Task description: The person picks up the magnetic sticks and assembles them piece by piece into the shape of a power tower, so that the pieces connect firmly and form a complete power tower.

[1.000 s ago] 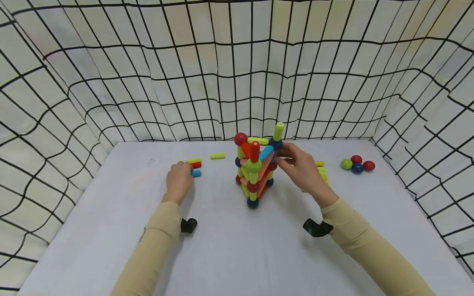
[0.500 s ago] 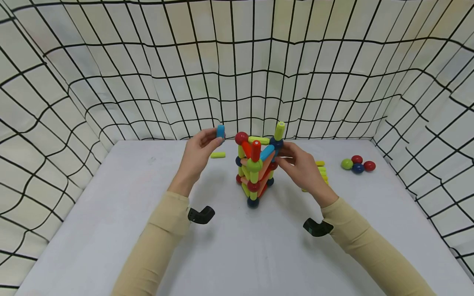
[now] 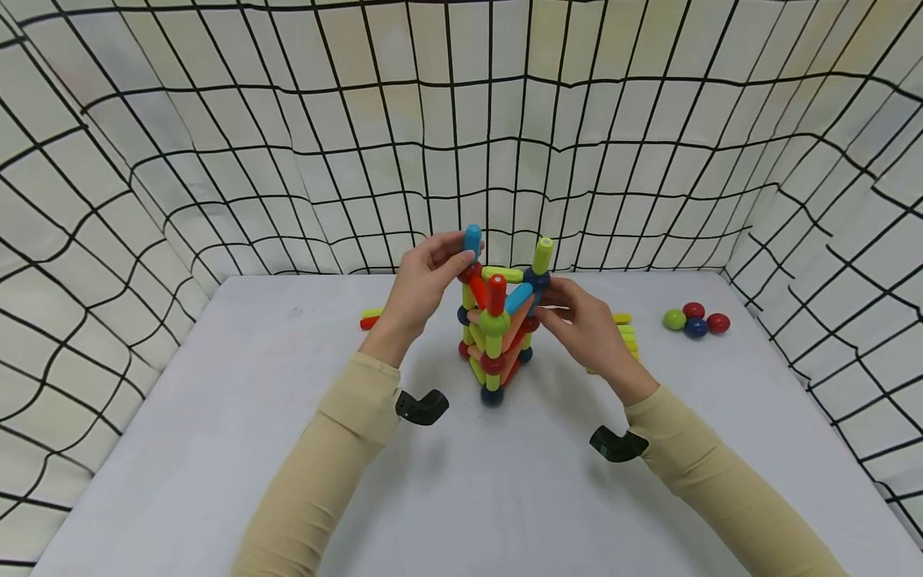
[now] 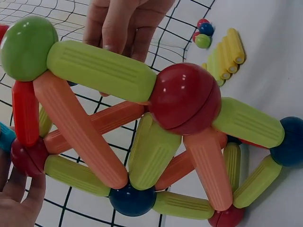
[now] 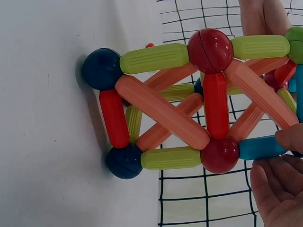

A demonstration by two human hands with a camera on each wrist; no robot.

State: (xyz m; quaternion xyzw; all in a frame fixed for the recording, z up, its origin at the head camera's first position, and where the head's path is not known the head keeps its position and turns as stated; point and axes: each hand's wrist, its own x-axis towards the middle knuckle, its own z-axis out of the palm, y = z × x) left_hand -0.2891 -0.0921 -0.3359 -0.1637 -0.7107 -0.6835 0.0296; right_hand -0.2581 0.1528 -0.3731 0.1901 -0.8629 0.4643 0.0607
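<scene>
A tower of rods and balls (image 3: 493, 365) stands upright on the white table. My left hand (image 3: 418, 292) pinches a blue rod (image 3: 472, 240) upright over the red ball (image 3: 469, 274) at the tower's top left corner. In the left wrist view, that blue rod (image 4: 6, 135) meets the red ball (image 4: 29, 157), fingertips around the joint. At the tower's right side, my right hand (image 3: 587, 324) steadies the upper part. Its thumb and fingers pinch a blue upright rod (image 5: 262, 147) in the right wrist view. A lime rod (image 3: 543, 256) and a red rod (image 3: 496, 294) stick up from other top corners.
Several yellow and lime rods (image 3: 627, 336) lie behind the right hand. Further right sit several balls (image 3: 695, 327) in red, green and dark blue. A red rod (image 3: 370, 323) and a lime rod (image 3: 372, 312) lie left. Black-and-white grid cloth (image 3: 490, 176) walls the table.
My left hand has picked up the blue rod from the table at left and carried it right, onto the tower's top left corner. The right hand has stayed in place.
</scene>
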